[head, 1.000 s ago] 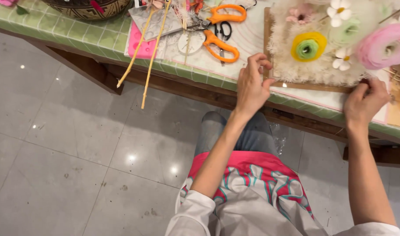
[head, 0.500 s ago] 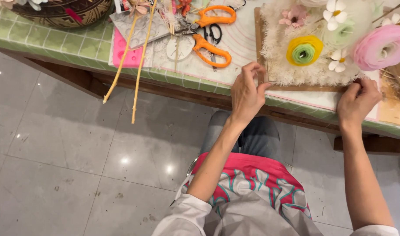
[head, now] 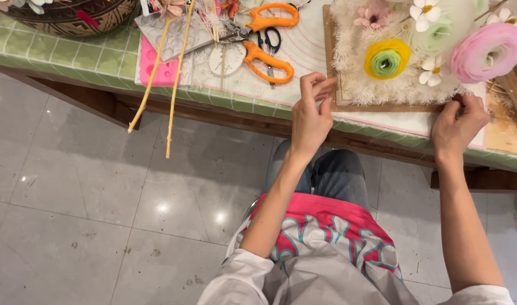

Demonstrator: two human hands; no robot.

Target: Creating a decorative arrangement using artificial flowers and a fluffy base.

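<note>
Now both hands, left hand (head: 312, 116) and right hand (head: 459, 124), pinch the wooden board's (head: 382, 105) near edge.

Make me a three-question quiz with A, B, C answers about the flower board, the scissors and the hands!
1. Where do the orange-handled scissors lie?
A. left of the wooden flower board
B. on the floor
C. in the basket

2. What colour is the big round flower at the board's right?
A. blue
B. pink
C. black

3. What is the left hand doing?
A. cutting with scissors
B. holding the long yellow sticks
C. touching the board's left edge

Answers: A, the scissors rest on the mat beside the board; B, its petals are pink; C, its fingers meet the board's edge.
</note>
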